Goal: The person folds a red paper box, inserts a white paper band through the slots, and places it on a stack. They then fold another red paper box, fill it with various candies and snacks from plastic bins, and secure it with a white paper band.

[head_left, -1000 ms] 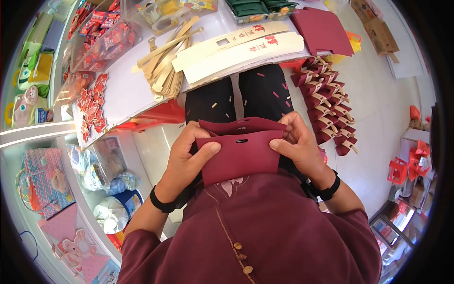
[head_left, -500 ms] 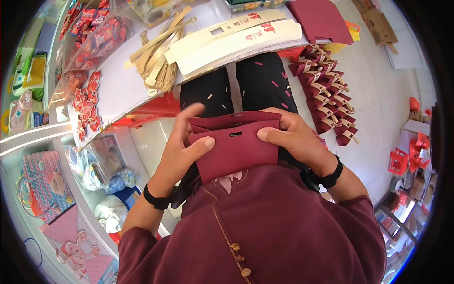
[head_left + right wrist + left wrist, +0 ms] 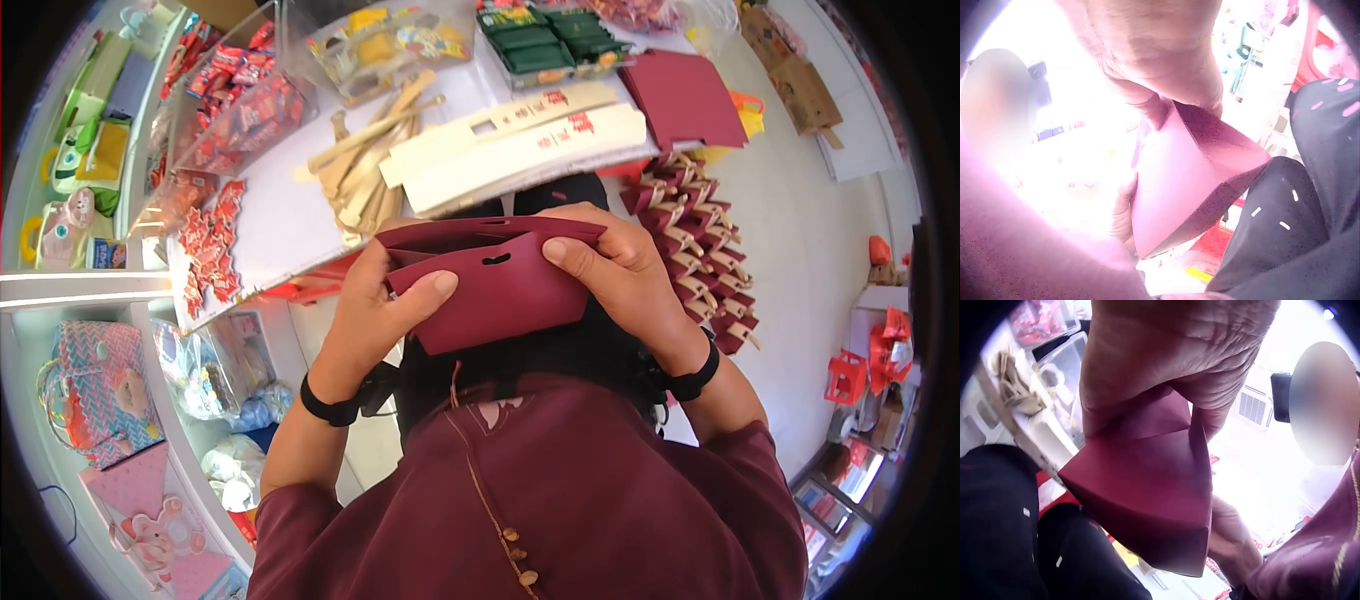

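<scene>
Over the lap, both hands hold a maroon folding paper gift box (image 3: 500, 305) whose top gapes between two panels. Each panel has a slot near its upper edge. My left hand (image 3: 370, 315) grips the left end, its thumb on the near panel and its fingers behind. At the other end my right hand (image 3: 625, 270) pinches the near panel with the thumb, fingers round the far side. From the left wrist, the box's folded side and base (image 3: 1147, 481) show below the palm. The right wrist view is washed out, with the box (image 3: 1175, 169) looking pink.
On the table ahead lie cream printed paper strips (image 3: 520, 150), folded tan strips (image 3: 370, 170) and flat maroon sheets (image 3: 685, 95). Clear bins (image 3: 245, 110) hold red packets. Finished-looking maroon boxes (image 3: 695, 240) stand in rows on the right. Shelves (image 3: 80, 290) line the left.
The box has moved away from the torso toward the table, and its lower edge now shows. My left fingers lifted off briefly half a second ago and are back behind it.
</scene>
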A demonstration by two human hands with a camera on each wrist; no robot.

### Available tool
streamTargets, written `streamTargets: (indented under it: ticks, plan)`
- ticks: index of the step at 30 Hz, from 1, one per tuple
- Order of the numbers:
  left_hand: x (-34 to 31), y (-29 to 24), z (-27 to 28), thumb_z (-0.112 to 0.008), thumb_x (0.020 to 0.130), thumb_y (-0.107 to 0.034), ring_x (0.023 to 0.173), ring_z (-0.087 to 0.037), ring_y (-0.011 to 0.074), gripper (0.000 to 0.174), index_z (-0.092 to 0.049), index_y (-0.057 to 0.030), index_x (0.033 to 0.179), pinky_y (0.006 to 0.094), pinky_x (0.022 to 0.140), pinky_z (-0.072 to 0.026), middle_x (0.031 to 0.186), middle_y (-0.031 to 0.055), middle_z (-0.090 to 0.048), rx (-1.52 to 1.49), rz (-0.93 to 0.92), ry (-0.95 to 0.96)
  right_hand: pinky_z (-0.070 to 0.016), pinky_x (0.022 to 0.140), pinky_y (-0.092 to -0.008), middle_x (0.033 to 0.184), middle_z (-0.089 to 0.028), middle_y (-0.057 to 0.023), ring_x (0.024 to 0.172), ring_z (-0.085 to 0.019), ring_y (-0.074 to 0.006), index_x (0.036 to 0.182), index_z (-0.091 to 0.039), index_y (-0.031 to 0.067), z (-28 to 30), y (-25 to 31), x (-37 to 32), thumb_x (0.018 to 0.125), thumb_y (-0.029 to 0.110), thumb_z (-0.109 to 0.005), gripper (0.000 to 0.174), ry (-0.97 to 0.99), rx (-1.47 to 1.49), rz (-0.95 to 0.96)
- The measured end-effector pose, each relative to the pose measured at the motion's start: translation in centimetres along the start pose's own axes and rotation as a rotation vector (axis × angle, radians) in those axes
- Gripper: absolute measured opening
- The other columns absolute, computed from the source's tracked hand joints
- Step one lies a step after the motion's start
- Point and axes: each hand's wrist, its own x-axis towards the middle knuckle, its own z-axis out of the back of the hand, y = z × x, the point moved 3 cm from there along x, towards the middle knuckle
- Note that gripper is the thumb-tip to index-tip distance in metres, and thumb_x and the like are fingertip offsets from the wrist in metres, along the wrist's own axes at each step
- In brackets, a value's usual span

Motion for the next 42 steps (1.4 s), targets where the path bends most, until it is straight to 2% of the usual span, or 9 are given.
streamTargets:
  ticks: [10, 17, 20, 21, 24, 30, 34, 39, 42]
  plan:
    - [9.9, -2.2, 5.5, -0.08, 0.09, -0.02, 0.119, -0.063, 0.0214, 0.06, -0.052, 0.0013, 0.138, 0.0359, 0.104, -0.0503, 0.128, 0.0133, -0.065, 0.106, -0.321, -0.087, -0.0517, 0.094, -0.0274, 0.117, -0.073, -0.0041, 0.105, -0.065, -0.0108, 0.123, -0.071, 0.0019, 1.3, 1.4, 13.8, 0.101, 0.012, -0.065, 0.026, 0.111, -0.156, 0.38]
    - [11.1, 0.4, 5.7, -0.086, 0.084, -0.029, 0.139, -0.05, 0.0289, 0.085, -0.041, -0.0022, 0.151, 0.0463, 0.117, -0.0376, 0.15, 0.0185, -0.051, 0.304, -0.404, -0.194, -0.0458, 0.107, -0.0336, 0.128, -0.067, -0.009, 0.123, -0.06, -0.0171, 0.137, -0.061, 0.0032, 2.7, -2.7, 15.3, 0.094, 0.026, -0.077, 0.051, 0.085, -0.135, 0.223]
    - [9.4, -2.4, 5.8, -0.087, 0.082, -0.027, 0.139, -0.051, 0.0296, 0.085, -0.043, -0.0033, 0.151, 0.0455, 0.116, -0.0384, 0.15, 0.017, -0.052, 0.674, -0.609, -0.401, -0.0457, 0.107, -0.0339, 0.128, -0.067, -0.0095, 0.123, -0.059, -0.0175, 0.136, -0.06, 0.003, 3.0, -3.3, 15.6, 0.093, 0.028, -0.078, 0.053, 0.109, -0.149, 0.234]
    - [8.6, -3.9, 5.0, -0.087, 0.079, -0.021, 0.131, -0.055, 0.035, 0.07, -0.055, -0.0036, 0.139, 0.0441, 0.11, -0.0435, 0.136, 0.0177, -0.059, 0.758, -0.759, -0.412, -0.0457, 0.107, -0.0338, 0.128, -0.067, -0.0094, 0.123, -0.059, -0.0175, 0.136, -0.06, 0.003, 3.0, -3.3, 15.7, 0.093, 0.027, -0.078, 0.053, 0.109, -0.138, 0.223]
    - [8.5, -5.1, 3.9, -0.086, 0.081, -0.021, 0.127, -0.057, 0.0363, 0.057, -0.061, -0.0046, 0.129, 0.0433, 0.107, -0.0447, 0.126, 0.0162, -0.065, 1.014, -0.842, -0.217, -0.046, 0.107, -0.0336, 0.127, -0.068, -0.0093, 0.122, -0.06, -0.0173, 0.136, -0.061, 0.003, 3.0, -3.4, 15.7, 0.092, 0.027, -0.079, 0.053, 0.119, -0.114, 0.207]
    - [11.4, -6.0, 1.3, -0.081, 0.081, -0.018, 0.109, -0.062, 0.036, 0.047, -0.063, -0.005, 0.122, 0.0456, 0.094, -0.0483, 0.115, 0.0148, -0.067, 1.142, -0.795, 0.078, -0.047, 0.105, -0.0332, 0.126, -0.069, -0.009, 0.12, -0.061, -0.0158, 0.134, -0.063, 0.0032, 3.2, -3.5, 15.7, 0.089, 0.023, -0.078, 0.051, 0.115, -0.178, 0.253]
    - [13.3, -6.4, 1.3, -0.075, 0.089, -0.028, 0.108, -0.064, 0.0359, 0.043, -0.063, -0.0036, 0.123, 0.044, 0.093, -0.0516, 0.116, 0.0178, -0.065, 1.122, -0.531, 0.279, -0.0462, 0.107, -0.0321, 0.127, -0.068, -0.0083, 0.122, -0.06, -0.0154, 0.136, -0.061, 0.0037, 3.1, -3.6, 15.5, 0.09, 0.017, -0.077, 0.05, 0.109, -0.12, 0.226]
    - [12.5, -10.6, 2.0, -0.072, 0.095, -0.031, 0.083, -0.072, 0.0357, 0.055, -0.057, -0.0008, 0.138, 0.0426, 0.075, -0.0565, 0.098, 0.0166, -0.074, 0.865, -0.49, -0.094, -0.0461, 0.107, -0.032, 0.128, -0.067, -0.0071, 0.121, -0.061, -0.0156, 0.137, -0.06, 0.004, 3.3, -3.6, 15.5, 0.09, 0.018, -0.078, 0.052, 0.122, -0.134, 0.211]
    - [14.4, -10.9, 4.9, -0.069, 0.097, -0.032, 0.076, -0.073, 0.0376, 0.065, -0.047, 0.0061, 0.145, 0.0445, 0.068, -0.0563, 0.085, 0.0165, -0.075, 1.152, -0.349, -0.332, -0.0436, 0.111, -0.0336, 0.132, -0.064, -0.0064, 0.126, -0.057, -0.0161, 0.139, -0.058, 0.0035, 3.2, -3.2, 15.2, 0.091, 0.015, -0.078, 0.053, 0.139, -0.119, 0.152]
